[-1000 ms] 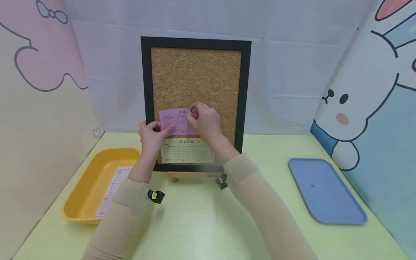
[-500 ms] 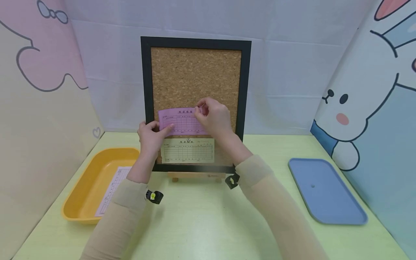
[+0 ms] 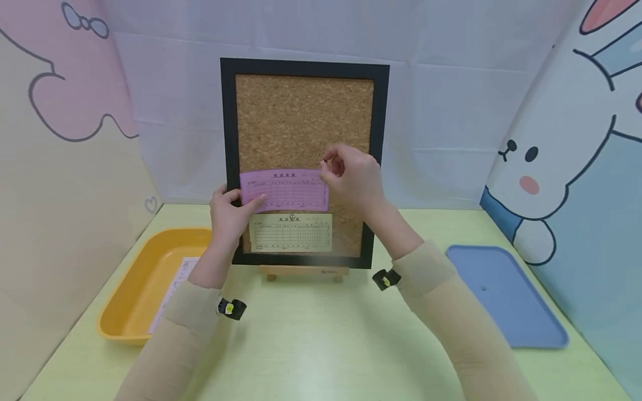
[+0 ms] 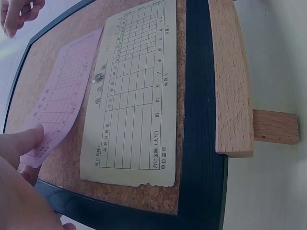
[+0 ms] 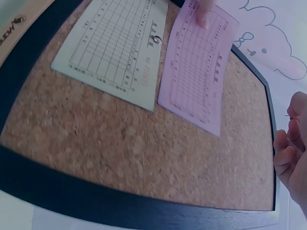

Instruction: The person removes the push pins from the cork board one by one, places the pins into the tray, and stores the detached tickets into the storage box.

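In the head view, my left hand [image 3: 228,214] pinches the left end of a purple receipt slip [image 3: 296,190], thumb on its front. The slip lies across the lower half of a black-framed corkboard [image 3: 303,122], its left end bowed off the cork in the left wrist view. Just below, a pale yellow receipt slip [image 3: 291,236] is fixed by a clear pushpin [image 4: 98,78] at its top middle. My right hand [image 3: 353,175] has thumb and fingertips together near the purple slip's upper right corner. A thin pin point [image 5: 288,115] sticks out from those fingertips; its head is hidden.
The corkboard leans on a wooden easel [image 3: 306,271]. On the left stands a yellow tray [image 3: 125,301] holding a white printed sheet [image 3: 173,292]. At right lies a blue tray [image 3: 521,317] with a small pin-like object [image 3: 484,288] on it.
My right hand has moved right, off the purple slip's middle to its right corner, uncovering the printing. My left hand and the slip have shifted slightly left.
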A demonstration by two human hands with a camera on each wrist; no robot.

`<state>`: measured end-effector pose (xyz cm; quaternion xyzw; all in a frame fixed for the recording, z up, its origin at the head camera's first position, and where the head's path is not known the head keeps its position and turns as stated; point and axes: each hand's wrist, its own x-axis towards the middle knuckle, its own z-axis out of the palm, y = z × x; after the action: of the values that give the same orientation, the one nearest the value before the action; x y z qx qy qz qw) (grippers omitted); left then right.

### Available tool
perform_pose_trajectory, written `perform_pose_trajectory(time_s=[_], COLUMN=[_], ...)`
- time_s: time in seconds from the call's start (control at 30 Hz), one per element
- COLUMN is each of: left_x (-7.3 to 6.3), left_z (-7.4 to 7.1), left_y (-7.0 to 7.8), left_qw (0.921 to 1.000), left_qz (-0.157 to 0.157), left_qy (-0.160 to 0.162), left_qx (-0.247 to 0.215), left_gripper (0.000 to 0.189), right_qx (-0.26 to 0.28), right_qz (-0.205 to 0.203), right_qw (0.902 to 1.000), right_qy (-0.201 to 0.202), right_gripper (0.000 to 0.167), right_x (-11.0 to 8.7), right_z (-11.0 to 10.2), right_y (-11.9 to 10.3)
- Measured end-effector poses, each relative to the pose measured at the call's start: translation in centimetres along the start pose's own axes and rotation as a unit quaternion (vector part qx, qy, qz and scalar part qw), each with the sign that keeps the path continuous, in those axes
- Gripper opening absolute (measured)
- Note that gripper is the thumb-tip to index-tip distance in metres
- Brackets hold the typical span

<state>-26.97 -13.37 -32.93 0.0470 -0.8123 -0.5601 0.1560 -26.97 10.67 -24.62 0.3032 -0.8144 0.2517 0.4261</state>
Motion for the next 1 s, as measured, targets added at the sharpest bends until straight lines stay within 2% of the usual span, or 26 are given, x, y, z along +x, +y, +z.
perform_pose_trajectory(time_s=[0.13,0.33,0.7,0.87,1.0], left_x=[-0.2,-0.1,-0.3,-0.7,-1.0], left_z=[-0.5,-1.3,-2.8,-3.5,-4.2], left_y=[0.1,0.5,0.5,0.6,0.9], left_qw=[1.0000,0.9999,0.9989,0.9997,0.9993], left_qz=[0.001,0.012,0.021,0.023,0.030], left_qy=[-0.002,0.001,0.023,0.000,-0.013], left_qx=[0.007,0.012,0.035,0.011,0.020], left_gripper=[0.060,0.058,0.057,0.057,0.057], right_qx=[-0.003,0.002,-0.034,-0.045,-0.053], right_qz=[-0.004,-0.005,-0.017,-0.006,0.003], right_qw=[1.0000,1.0000,0.9992,0.9989,0.9986], right_qy=[0.002,-0.003,-0.010,-0.011,-0.010], right_gripper=[0.007,0.007,0.005,0.006,0.007], right_x=[-0.2,-0.6,-1.9,-2.5,-3.0], right_z=[-1.3,-3.3,-6.3,-7.5,-8.6], right_y=[0.4,1.0,2.5,3.1,3.7])
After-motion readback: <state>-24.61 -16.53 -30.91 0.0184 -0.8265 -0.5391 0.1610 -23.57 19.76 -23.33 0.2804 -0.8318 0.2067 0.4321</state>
